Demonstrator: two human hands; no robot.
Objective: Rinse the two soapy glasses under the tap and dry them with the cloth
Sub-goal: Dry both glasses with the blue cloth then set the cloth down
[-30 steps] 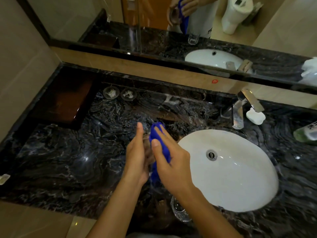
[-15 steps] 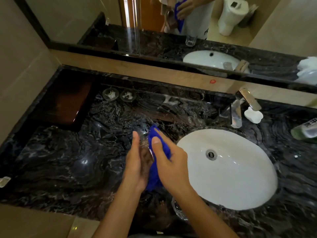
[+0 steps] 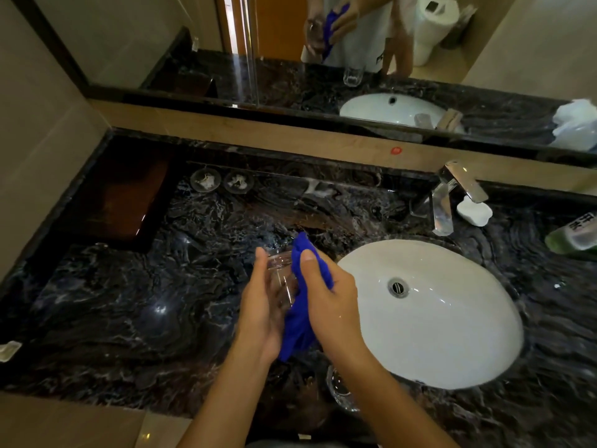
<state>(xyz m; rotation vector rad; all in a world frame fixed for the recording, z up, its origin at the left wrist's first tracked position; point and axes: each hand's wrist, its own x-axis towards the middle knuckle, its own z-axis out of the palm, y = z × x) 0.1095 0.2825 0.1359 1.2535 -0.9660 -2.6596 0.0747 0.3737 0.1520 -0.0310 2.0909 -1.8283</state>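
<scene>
Over the hard, glossy black marble countertop [image 3: 129,302], beside the smooth white oval basin [image 3: 452,344], a slip would likely shatter the slick clear glass [image 3: 278,273] that the left hand [image 3: 258,315] grips with curled fingers while the right hand [image 3: 334,307] pinches the soft blue cloth [image 3: 299,334] against it. The second glass [image 3: 339,392], at the counter's front edge under the right forearm, could get knocked.

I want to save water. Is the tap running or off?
Off, it seems: no stream of water falls from the tap into the sink.
</scene>
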